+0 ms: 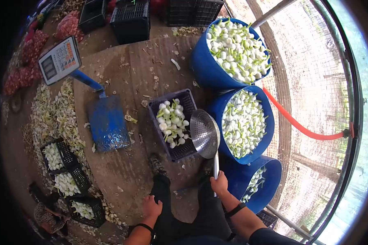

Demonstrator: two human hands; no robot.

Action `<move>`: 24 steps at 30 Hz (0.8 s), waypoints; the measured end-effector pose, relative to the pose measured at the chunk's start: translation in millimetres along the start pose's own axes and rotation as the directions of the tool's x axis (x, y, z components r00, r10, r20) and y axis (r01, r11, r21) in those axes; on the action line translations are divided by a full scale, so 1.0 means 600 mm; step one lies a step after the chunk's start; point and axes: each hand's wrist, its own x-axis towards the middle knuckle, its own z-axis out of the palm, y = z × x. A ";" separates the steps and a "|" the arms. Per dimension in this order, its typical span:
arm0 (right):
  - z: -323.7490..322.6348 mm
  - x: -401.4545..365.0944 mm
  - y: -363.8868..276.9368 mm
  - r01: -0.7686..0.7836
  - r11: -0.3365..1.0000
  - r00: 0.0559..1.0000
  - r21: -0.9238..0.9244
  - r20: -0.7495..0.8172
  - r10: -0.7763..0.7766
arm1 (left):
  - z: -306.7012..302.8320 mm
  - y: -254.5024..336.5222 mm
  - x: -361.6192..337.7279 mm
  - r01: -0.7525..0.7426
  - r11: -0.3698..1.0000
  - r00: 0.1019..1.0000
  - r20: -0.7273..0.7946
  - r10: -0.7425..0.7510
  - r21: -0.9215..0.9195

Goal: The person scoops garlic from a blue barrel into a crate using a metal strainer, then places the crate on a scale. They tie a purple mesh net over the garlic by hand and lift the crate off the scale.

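My right hand [220, 183] is closed around the handle of a large perforated metal skimmer [203, 132]. The skimmer's bowl overhangs the right side of a dark plastic crate [162, 139]. Inside that crate lies a heap of white onions [172, 121] with green shoots. Resting on my left knee, my left hand [152, 206] holds nothing, its fingers lying over the trouser leg. To the right of the skimmer stands a blue barrel [256, 150], full of more white bulbs with green shoots.
Another full blue barrel [200, 61] is behind; a tilted blue barrel [270, 183] is nearer me. A platform scale [106, 122] stands left, its display [60, 60] on a post. Crates of bulbs [67, 183] and peelings [49, 110] line the left. An orange hose [294, 122] crosses the right.
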 end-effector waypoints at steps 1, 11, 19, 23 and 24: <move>-0.003 0.002 0.007 0.011 1.000 1.000 -0.016 0.001 -0.011 | -0.004 0.004 0.002 0.015 1.000 1.000 0.024 -0.015 -0.013; -0.235 -0.016 0.112 -0.304 0.605 0.952 0.736 0.207 0.227 | 0.023 0.048 0.015 -0.018 0.997 0.999 -0.035 0.016 -0.069; -0.293 0.244 0.375 -0.524 0.850 0.852 0.065 0.008 0.524 | 0.052 0.115 0.011 0.084 0.996 0.996 0.012 -0.085 0.028; -0.238 0.343 0.368 -0.595 0.804 0.800 0.000 0.104 0.592 | 0.093 0.130 0.008 0.101 0.991 0.995 0.007 -0.102 0.088; -0.199 0.366 0.376 -0.586 0.810 0.806 0.025 0.126 0.579 | 0.101 0.134 0.010 0.116 0.988 0.992 0.033 -0.120 0.099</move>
